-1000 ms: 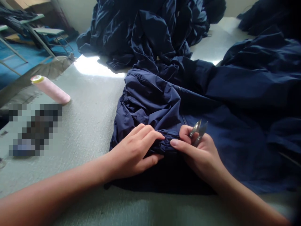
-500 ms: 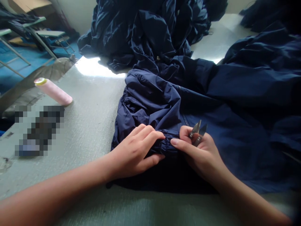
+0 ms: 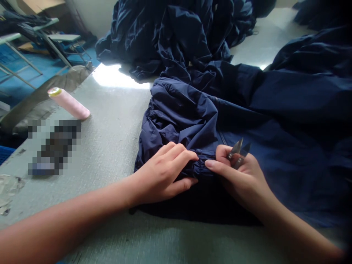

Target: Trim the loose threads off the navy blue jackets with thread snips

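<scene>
since a second ago, my view has slid over, so everything sits a bit more to the right, and a worn patch (image 3: 9,190) shows more at eight o'clock. both hands stay on the same spot. the left hand (image 3: 165,172), just below the middle, pinches the bunched edge of the dark blue cloth (image 3: 189,115) between thumb and fingers. the right hand (image 3: 244,179), at four o'clock, pinches that edge too, and holds small snips (image 3: 236,148) with their blades apart. the cloth lies mid-view on the grey-green table (image 3: 112,146), running toward three o'clock. a pink thread cone (image 3: 73,103) is at nine o'clock, near a blurred-out thing (image 3: 56,148). a big dark heap (image 3: 181,36) sits at twelve o'clock. at ten o'clock i see blue floor (image 3: 13,57) and a stool (image 3: 64,37).
</scene>
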`<state>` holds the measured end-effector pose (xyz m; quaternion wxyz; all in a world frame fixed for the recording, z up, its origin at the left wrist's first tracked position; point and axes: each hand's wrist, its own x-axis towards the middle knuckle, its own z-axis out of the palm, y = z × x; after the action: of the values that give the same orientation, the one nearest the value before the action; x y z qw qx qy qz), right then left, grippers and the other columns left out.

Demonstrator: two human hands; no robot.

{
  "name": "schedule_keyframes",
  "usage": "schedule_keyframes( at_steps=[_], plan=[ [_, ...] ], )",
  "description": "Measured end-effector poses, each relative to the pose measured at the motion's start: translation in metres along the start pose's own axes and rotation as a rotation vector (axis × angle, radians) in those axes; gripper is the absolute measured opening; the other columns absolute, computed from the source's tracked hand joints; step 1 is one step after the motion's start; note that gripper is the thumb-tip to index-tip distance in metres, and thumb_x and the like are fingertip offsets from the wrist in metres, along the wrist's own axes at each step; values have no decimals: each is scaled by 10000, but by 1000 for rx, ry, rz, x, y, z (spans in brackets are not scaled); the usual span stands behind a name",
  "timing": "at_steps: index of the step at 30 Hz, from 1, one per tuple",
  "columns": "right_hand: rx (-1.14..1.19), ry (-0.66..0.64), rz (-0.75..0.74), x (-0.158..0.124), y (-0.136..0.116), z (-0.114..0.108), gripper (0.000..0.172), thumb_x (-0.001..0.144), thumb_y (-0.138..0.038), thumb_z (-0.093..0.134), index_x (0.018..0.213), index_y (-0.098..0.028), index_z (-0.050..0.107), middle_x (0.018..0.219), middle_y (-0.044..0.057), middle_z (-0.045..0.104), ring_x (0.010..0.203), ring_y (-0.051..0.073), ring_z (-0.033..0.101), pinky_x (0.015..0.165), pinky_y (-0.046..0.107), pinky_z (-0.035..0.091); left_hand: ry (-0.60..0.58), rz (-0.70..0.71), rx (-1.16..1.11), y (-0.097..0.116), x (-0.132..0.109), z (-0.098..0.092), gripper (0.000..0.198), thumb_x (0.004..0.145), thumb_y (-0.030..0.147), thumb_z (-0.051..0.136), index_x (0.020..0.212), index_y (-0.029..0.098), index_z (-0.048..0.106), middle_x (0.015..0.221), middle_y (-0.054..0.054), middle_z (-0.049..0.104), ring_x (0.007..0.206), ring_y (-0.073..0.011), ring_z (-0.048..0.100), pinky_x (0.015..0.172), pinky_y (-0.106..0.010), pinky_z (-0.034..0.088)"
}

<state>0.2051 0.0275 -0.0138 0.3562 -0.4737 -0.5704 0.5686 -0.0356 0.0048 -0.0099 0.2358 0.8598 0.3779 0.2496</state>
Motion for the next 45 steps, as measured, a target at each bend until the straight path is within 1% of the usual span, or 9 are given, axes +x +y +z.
schedule_keyframes(
  at_steps=[5, 12, 18, 31, 36, 40, 42, 45],
  plan=[
    [-16, 1, 9, 0, 0, -1, 552, 908, -445, 833, 653, -240, 389, 530, -68, 323, 456, 97, 271, 408, 289, 172, -2, -3, 3, 0, 0, 0, 322, 1054, 331, 633, 1316, 158, 563, 1230, -113, 653, 1117, -279, 557, 1051, -456, 503],
    [-22, 13, 4, 1, -1, 0, 559, 901, -443, 846, 640, -237, 397, 522, -67, 326, 453, 96, 274, 410, 290, 166, -14, -6, 1, 0, 1, -1, 323, 1066, 351, 611, 1326, 164, 562, 1234, -115, 653, 1124, -279, 555, 1057, -457, 500],
    [-19, -6, -2, 2, 0, -1, 577, 897, -450, 846, 635, -230, 381, 522, -67, 305, 451, 94, 265, 410, 295, 168, -8, -15, -9, 0, 1, -1, 323, 1054, 341, 626, 1320, 169, 562, 1232, -115, 656, 1122, -281, 562, 1053, -459, 505],
    [-58, -7, -6, 1, 3, -2, 558, 938, -446, 806, 648, -233, 379, 541, -76, 304, 455, 87, 271, 419, 284, 185, -10, -8, -4, 1, 1, -1, 331, 1055, 342, 625, 1322, 152, 574, 1234, -116, 658, 1118, -278, 559, 1051, -454, 506],
    [-35, -8, -5, 1, 4, -3, 555, 934, -448, 812, 654, -232, 384, 539, -71, 321, 465, 96, 281, 437, 299, 197, -8, -1, -13, 0, 0, -1, 338, 1051, 332, 635, 1320, 135, 578, 1229, -118, 656, 1119, -275, 558, 1048, -450, 505],
    [14, -4, 5, 2, 4, -2, 554, 928, -415, 824, 658, -229, 377, 551, -68, 316, 490, 101, 275, 455, 302, 198, 19, -11, -39, -1, 0, 0, 342, 1045, 313, 643, 1330, 135, 577, 1236, -108, 659, 1122, -262, 561, 1059, -429, 493],
    [31, -6, 5, 1, 4, -1, 551, 928, -407, 824, 662, -229, 375, 563, -70, 306, 503, 102, 271, 460, 298, 200, 29, -12, -61, -1, 0, 0, 369, 1044, 345, 661, 1338, 137, 578, 1240, -106, 666, 1125, -261, 567, 1066, -426, 488],
    [25, 11, -13, 0, 4, -1, 549, 934, -415, 818, 666, -229, 376, 567, -75, 292, 500, 97, 258, 457, 295, 185, 32, -7, -96, 0, 0, -1, 436, 1045, 441, 680, 1347, 143, 582, 1241, -111, 673, 1129, -268, 579, 1075, -437, 485]
  ],
)
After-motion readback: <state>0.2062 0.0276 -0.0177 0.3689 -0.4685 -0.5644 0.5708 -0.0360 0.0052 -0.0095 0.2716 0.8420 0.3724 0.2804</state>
